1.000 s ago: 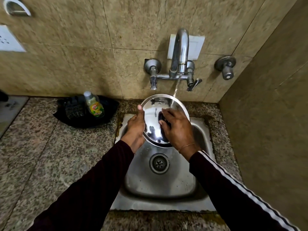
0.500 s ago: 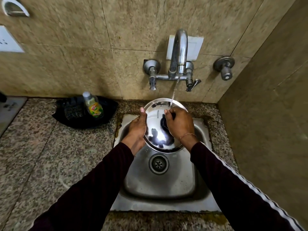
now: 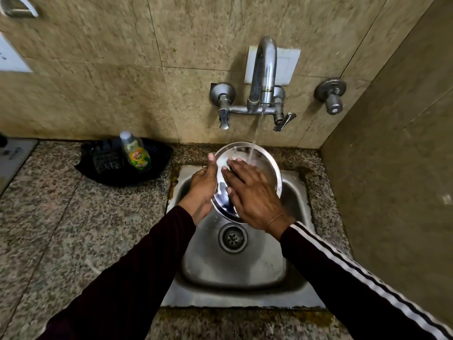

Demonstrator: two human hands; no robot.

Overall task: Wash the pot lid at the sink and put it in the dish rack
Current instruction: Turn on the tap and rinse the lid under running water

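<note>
Both hands work over the square stainless-steel sink point(image 3: 235, 271): left hand point(image 3: 202, 186) grips the left rim of the round shiny steel pot lid point(image 3: 266, 159), right hand point(image 3: 252, 195) lies spread flat on its face. Lid sits tilted above the sink's drain point(image 3: 232, 238), under water from the chrome wall tap point(image 3: 263, 69).

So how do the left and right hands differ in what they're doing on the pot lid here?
The left hand grips the pot lid by its left rim, thumb pointing up along the edge; the right hand lies flat across the lid's face with fingers spread. The left hand stays clear of the tap's stream; the right hand's fingers sit right beside where the water lands. Both touch the lid over the sink, and both arms wear dark sleeves.
</note>
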